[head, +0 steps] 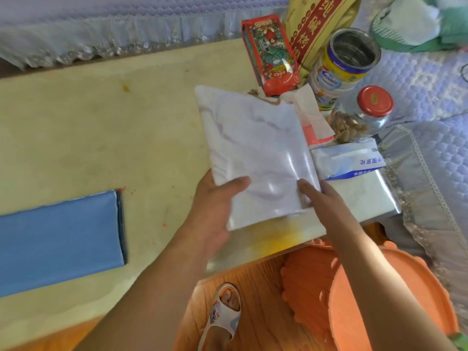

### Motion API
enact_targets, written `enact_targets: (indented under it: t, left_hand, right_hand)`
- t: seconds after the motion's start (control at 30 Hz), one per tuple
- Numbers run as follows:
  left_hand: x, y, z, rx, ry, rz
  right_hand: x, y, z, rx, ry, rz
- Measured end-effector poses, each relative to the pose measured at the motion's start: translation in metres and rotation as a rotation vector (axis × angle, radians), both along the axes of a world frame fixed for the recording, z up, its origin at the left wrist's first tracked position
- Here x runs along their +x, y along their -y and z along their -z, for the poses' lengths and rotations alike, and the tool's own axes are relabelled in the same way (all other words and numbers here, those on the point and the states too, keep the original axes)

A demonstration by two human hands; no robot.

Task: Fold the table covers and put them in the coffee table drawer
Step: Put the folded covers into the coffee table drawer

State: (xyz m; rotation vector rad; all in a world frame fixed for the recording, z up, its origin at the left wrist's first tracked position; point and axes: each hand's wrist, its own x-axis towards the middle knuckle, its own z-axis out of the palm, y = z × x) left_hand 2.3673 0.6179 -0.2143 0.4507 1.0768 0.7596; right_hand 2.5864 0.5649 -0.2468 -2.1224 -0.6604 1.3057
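Cream tabletop (101, 127), stained, with folded blue cover (58, 239) lying flat at left. Both hands hold folded white marbled cover (255, 158) above table's right end: left hand (215, 211) grips its near corner, thumb on top; right hand (321, 196) pinches near edge. Snack packet (269, 54), open tin (342, 64), red-lidded jar (362, 115) behind. Wood floor (253, 287), orange stool (379, 300), quilted lilac sofa cover (425, 92).

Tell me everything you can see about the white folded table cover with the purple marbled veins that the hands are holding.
The white folded table cover with purple marbled veins looks like glossy, plastic-coated sheet, folded into a thick, roughly rectangular pad. It is held tilted over the right end of the cream table top. The left hand grips its near left corner, thumb on top. The right hand holds its near right edge, fingers lying on top. Its far end partly hides a red and white paper.
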Motion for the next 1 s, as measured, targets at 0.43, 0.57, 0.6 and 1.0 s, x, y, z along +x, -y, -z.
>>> enact_targets:
  t: [0.43, 0.57, 0.6, 1.0]
  left_hand:
    - [-0.235, 0.156, 0.065, -0.424, -0.451, 0.106]
    - [-0.219, 0.166, 0.075, 0.095, -1.299, 0.266]
    - [-0.214, 0.162, 0.073, 0.392, -1.484, 0.438]
    - [-0.195, 0.087, 0.105, 0.704, -1.536, 1.315]
  right_hand:
    - [-0.184, 0.131, 0.068, -0.393, -0.264, -0.314]
    - [-0.19, 0.138, 0.087, -0.403, -0.302, -0.285]
    - [-0.19, 0.137, 0.082, -0.381, -0.341, -0.28]
    - [-0.189, 0.125, 0.068, -0.213, -0.296, -0.417]
